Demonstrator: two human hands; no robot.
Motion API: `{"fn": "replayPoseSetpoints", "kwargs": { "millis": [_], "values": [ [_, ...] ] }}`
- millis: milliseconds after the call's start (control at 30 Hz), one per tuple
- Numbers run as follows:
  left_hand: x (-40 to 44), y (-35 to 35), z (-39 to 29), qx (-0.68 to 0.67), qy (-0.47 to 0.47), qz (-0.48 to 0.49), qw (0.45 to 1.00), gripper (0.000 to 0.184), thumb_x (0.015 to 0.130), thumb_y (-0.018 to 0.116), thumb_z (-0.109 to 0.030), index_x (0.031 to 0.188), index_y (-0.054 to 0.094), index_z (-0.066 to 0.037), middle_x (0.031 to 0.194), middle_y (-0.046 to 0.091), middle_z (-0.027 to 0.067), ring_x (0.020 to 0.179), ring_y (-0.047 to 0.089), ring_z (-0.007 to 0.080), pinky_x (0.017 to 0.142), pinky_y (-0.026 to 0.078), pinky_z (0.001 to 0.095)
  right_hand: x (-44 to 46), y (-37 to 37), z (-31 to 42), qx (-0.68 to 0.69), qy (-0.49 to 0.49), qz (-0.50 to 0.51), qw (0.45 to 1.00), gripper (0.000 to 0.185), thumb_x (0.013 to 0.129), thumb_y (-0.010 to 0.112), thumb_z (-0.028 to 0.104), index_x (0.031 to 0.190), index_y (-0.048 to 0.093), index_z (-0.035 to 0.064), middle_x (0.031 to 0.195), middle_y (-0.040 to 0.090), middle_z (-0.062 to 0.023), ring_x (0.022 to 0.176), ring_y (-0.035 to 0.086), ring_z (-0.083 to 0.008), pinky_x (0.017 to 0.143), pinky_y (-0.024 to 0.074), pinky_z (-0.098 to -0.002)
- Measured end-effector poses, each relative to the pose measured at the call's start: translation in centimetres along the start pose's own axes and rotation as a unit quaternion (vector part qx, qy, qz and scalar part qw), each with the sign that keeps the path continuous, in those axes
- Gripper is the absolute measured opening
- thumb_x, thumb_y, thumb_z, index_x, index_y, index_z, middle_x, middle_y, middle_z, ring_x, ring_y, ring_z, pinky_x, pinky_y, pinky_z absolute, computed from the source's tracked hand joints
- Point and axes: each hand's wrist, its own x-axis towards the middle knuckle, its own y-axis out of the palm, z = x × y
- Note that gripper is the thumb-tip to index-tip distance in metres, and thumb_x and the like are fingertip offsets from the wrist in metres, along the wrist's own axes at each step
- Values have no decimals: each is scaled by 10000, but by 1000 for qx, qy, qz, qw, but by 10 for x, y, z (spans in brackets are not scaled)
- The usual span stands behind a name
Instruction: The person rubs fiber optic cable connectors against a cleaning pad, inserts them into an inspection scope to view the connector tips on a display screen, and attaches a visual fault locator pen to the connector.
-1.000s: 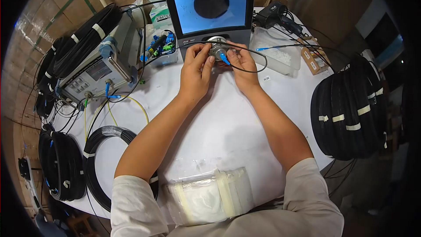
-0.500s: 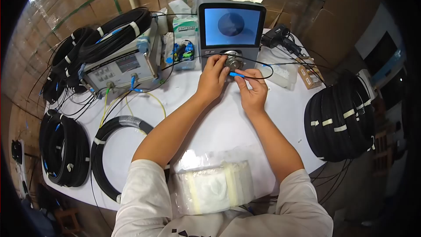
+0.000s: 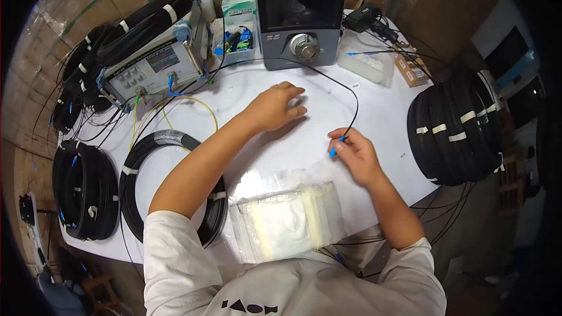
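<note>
Between the fingertips of my right hand (image 3: 358,157) is a blue fiber optic connector (image 3: 333,152), its black cable (image 3: 356,100) arching up and back to the left past the inspection scope (image 3: 304,48). My right fingers are closed on it, above the table in front of the packet. My left hand (image 3: 275,107) hovers over the white table with thumb and fingers apart, holding nothing. The scope's screen (image 3: 301,1) is dark. Near my body lies a clear plastic packet of white wipes (image 3: 287,222).
A test instrument (image 3: 146,73) with cable coils on top stands at the left. More black coils lie at the left (image 3: 88,193), centre-left (image 3: 136,199) and right (image 3: 453,131). Behind are a tissue box (image 3: 239,14), blue and green connectors (image 3: 237,40) and a clear tray (image 3: 366,61).
My right hand has drawn the connector away from the scope, toward me and to the right. My left hand has left the scope and opened. The lit round image on the screen has gone dark.
</note>
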Motion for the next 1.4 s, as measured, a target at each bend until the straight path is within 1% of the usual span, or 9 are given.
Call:
{"fn": "replayPoseSetpoints", "kwargs": {
  "millis": [133,267,400,500,600,733,767,900,1400],
  "values": [
    [-25,-2,-8,-50,-23,-1,998,460,970,716,-318,1327,682,-30,1224,684,173,1075,687,341,941,538,412,16,-14,-20,49,34,-28,998,182,1061,593,116,1169,649,-19,991,712,-64,900,661,-119,845,553,-286],
    [-26,-18,-5,-10,-73,-165,984,374,949,731,-268,1240,714,-33,1180,693,172,1066,678,351,915,534,419,25,-11,-20,54,41,-5,998,151,1060,597,103,1139,652,-14,1010,715,-77,903,659,-120,834,554,-278],
    [3,-33,30,141,-23,-337,931,416,923,711,-118,1324,644,-30,1334,615,187,1234,597,392,1021,501,468,29,-10,-18,43,41,-1,998,130,1054,605,95,1105,645,-17,995,702,-70,895,638,-112,824,541,-267],
    [17,-42,43,221,-81,-312,920,509,917,610,-48,1415,530,25,1453,510,238,1453,415,427,1132,441,506,23,-9,-21,13,27,6,1000,136,1048,611,103,1089,648,-21,992,700,-69,894,632,-110,829,533,-264],
    [19,-47,58,353,-67,-323,876,495,931,570,-69,1407,518,55,1471,492,254,1472,389,448,1130,434,527,22,-9,-22,-21,20,9,1000,145,1042,617,111,1077,654,-25,992,701,-70,893,629,-109,833,527,-264],
    [15,-63,71,378,-162,-302,860,391,926,561,-94,1292,610,35,1289,587,215,1215,572,389,964,517,510,22,-9,-21,-31,21,7,999,144,1042,618,108,1070,659,-26,983,700,-65,892,625,-105,834,519,-261],
    [12,-64,76,431,-115,-342,827,299,926,584,-121,1182,670,6,1117,633,174,1021,624,327,834,556,470,22,-8,-21,-33,17,7,999,142,1042,619,107,1070,660,-26,982,700,-64,891,624,-103,834,518,-260],
    [11,-67,83,407,-107,-336,842,187,944,583,-129,1062,694,-35,965,651,149,933,664,313,717,587,427,22,-7,-22,-27,22,6,999,130,1039,618,94,1072,660,-24,984,703,-63,893,626,-106,836,518,-263],
    [-19,-46,43,257,-69,-396,879,253,986,608,-112,1232,619,-55,1060,633,157,975,623,366,830,525,491,22,-6,-24,-39,12,-5,999,131,1036,615,76,1094,671,-27,996,705,-60,895,635,-99,848,529,-261]
  ]
}}
